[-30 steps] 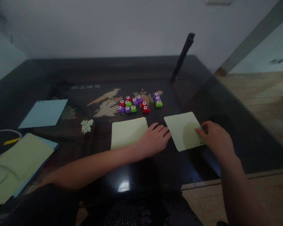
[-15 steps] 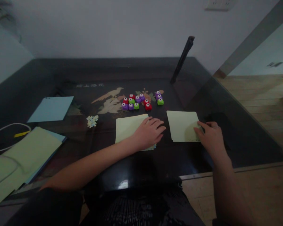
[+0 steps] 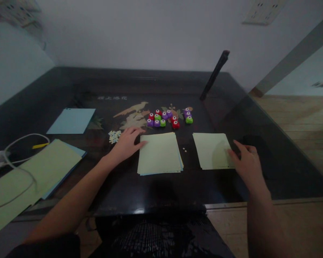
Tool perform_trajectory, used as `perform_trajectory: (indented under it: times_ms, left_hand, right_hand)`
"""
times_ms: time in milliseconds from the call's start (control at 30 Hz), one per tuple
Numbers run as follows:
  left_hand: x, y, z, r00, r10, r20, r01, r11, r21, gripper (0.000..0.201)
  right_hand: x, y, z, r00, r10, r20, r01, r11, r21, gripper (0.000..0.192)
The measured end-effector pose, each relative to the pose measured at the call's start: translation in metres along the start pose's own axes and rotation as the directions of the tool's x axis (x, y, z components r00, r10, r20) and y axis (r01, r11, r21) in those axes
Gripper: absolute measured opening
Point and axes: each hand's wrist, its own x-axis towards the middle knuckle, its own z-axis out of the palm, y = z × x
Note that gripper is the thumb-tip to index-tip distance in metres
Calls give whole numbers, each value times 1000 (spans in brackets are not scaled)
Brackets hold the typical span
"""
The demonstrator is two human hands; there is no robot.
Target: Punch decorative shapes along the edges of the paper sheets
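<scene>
The middle stack of paper [image 3: 160,154] lies on the dark bench [image 3: 161,193], in front of the person, and its top is now almost free, because the left hand [image 3: 127,143] has moved from its right side to its left edge. This means, I judge, that the sheets can be reached more easily. Two tiny pale pieces [image 3: 183,148] are now visible just beside the stack; whether they were covered or fell, I cannot tell. The left grip is loose, thumb and fingers parted near the paper. The right hand [image 3: 246,157] remains at the edge of the right stack [image 3: 214,150], its grip also relaxed, nothing pinched. The sheets are thin, matt, pale yellow-green and nearly square, with slightly uneven edges. Farther out are a heap of small flat pieces [image 3: 114,136], rounded glossy devices [image 3: 175,124] in red, purple and green, and a smooth blue sheet [image 3: 71,122].
</scene>
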Motion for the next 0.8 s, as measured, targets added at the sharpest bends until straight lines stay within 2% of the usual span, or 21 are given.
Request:
perform_trajectory:
  times_ms: [67,133,200,267,300,367,533,700,800]
  left_hand:
    - [-2,-1,0,999,1,37,-1,1000,-7,51]
    - [-4,0,0,998,2,69,-2,1000,7,60]
    - [-6,2,-1,996,-2,87,0,1000,26,63]
    - [-7,4,-2,996,-8,92,5,999,32,61]
    - [-7,6,-3,996,-10,94,7,1000,29,60]
    - [-8,8,-4,995,-9,95,7,1000,21,57]
    - [-7,9,-5,996,-7,90,6,1000,8,52]
    - [-7,8,-4,996,-18,90,17,1000,16,59]
    - [-7,8,-4,995,-10,101,7,1000,24,55]
  right_hand:
    - [10,-19,-8,1000,4,7,-5,993,114,48]
    - [21,-49,-9,986,-115,122,78,958,276,41]
    - [32,-84,-4,926,-304,223,215,912,348,37]
    - [40,-117,8,826,-485,288,381,856,348,44]
    - [42,-130,15,788,-534,307,439,836,328,48]
    - [46,-148,27,745,-572,343,502,819,277,57]
    - [45,-151,45,757,-581,299,526,813,249,52]
    - [43,-149,46,781,-555,287,470,824,316,50]
    - [44,-151,45,783,-544,301,451,830,327,53]
